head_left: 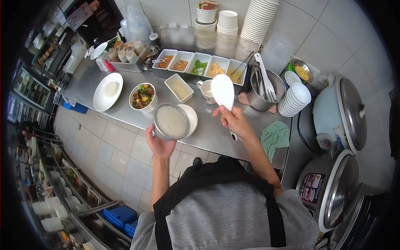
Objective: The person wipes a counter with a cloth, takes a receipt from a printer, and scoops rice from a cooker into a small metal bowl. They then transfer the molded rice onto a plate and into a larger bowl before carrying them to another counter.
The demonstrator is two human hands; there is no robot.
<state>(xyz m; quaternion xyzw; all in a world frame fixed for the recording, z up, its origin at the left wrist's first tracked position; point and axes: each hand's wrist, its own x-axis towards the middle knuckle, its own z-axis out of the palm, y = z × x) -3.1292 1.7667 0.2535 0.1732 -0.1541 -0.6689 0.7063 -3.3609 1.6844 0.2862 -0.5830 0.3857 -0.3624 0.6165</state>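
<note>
My left hand [160, 143] is closed on the side of a round metal bowl [171, 121], which is filled with what looks like white rice. The bowl is tilted and partly covers a white paper bowl [189, 118] at the counter's front edge. In my right hand [236, 121] is a white rice paddle [223, 91], gripped by its handle with the blade pointing up and away from me. Left of the metal bowl stands a paper bowl of food [142, 97], with dark chunks and green bits. A white cup [205, 89] sits behind the paddle.
Behind is a row of topping tubs [199, 65], with a pale rectangular tub [179, 88] before it. A metal pot with tongs [266, 89], stacked white bowls [294, 100] and a green cloth [275, 139] lie right. Rice cookers [329, 183] stand far right. A white plate [108, 92] is left.
</note>
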